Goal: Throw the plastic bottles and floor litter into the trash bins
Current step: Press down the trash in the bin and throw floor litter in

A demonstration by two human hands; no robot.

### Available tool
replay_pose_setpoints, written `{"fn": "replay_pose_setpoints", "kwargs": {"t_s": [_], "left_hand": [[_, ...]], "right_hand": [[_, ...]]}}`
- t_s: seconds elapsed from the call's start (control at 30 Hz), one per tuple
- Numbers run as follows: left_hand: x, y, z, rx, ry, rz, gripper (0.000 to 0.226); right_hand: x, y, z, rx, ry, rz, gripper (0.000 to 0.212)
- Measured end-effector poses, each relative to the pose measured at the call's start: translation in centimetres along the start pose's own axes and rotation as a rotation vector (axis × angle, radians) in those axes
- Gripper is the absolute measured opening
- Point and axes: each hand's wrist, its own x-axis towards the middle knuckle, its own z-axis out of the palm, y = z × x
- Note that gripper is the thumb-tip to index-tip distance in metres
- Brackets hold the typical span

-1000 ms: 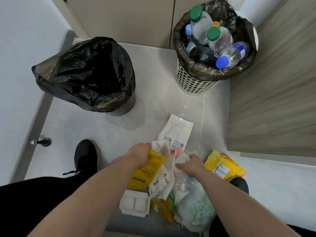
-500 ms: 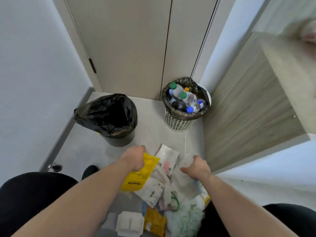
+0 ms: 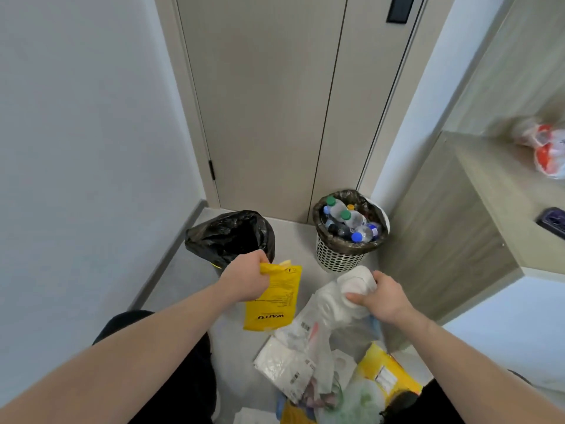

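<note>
Black bag lining marks the trash bin (image 3: 232, 237) at eleven o'clock. Just below it the left hand (image 3: 246, 280) grips a yellow packet (image 3: 272, 296) by its top edge, hanging above the floor. At three o'clock from that, the right hand (image 3: 383, 298) clutches bunched white plastic wrapping (image 3: 345, 296). At one o'clock the perforated white bin (image 3: 339, 255) holds plastic bottles (image 3: 348, 221). More litter (image 3: 302, 368) lies at six o'clock.
</note>
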Motion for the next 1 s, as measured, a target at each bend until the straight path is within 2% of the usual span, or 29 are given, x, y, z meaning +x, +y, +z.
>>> {"fn": "replay_pose_setpoints", "kwargs": {"t_s": [0.13, 0.3, 0.4, 0.6, 0.7, 0.87, 1.0], "left_hand": [[1.6, -0.8, -2.2, -0.099, 0.088, -0.066, 0.012], [5.9, -2.1, -5.2, -0.195, 0.268, -0.127, 0.01], [9.1, -3.2, -6.4, -0.167, 0.377, -0.146, 0.013], [15.6, -6.0, -5.3, -0.123, 0.481, -0.21, 0.013], [17.3, -7.7, -2.9, 0.024, 0.422, -0.153, 0.015], [17.7, -11.9, 0.6, 0.29, -0.036, -0.211, 0.041], [17.0, -15.2, 0.8, 0.219, 0.002, -0.443, 0.055]], "right_hand": [[1.7, -1.5, 0.0, 0.087, -0.014, -0.045, 0.048], [4.7, -2.6, 2.4, 0.108, -0.051, -0.071, 0.057], [6.0, -3.8, 3.7, 0.116, -0.082, -0.102, 0.05], [9.2, -4.9, 5.3, 0.147, -0.137, -0.127, 0.045], [10.2, -5.2, 5.5, 0.161, -0.149, -0.127, 0.04], [10.4, -6.0, 5.2, 0.21, -0.16, -0.099, 0.045], [10.0, -7.8, 4.3, 0.326, -0.141, -0.094, 0.041]]}}
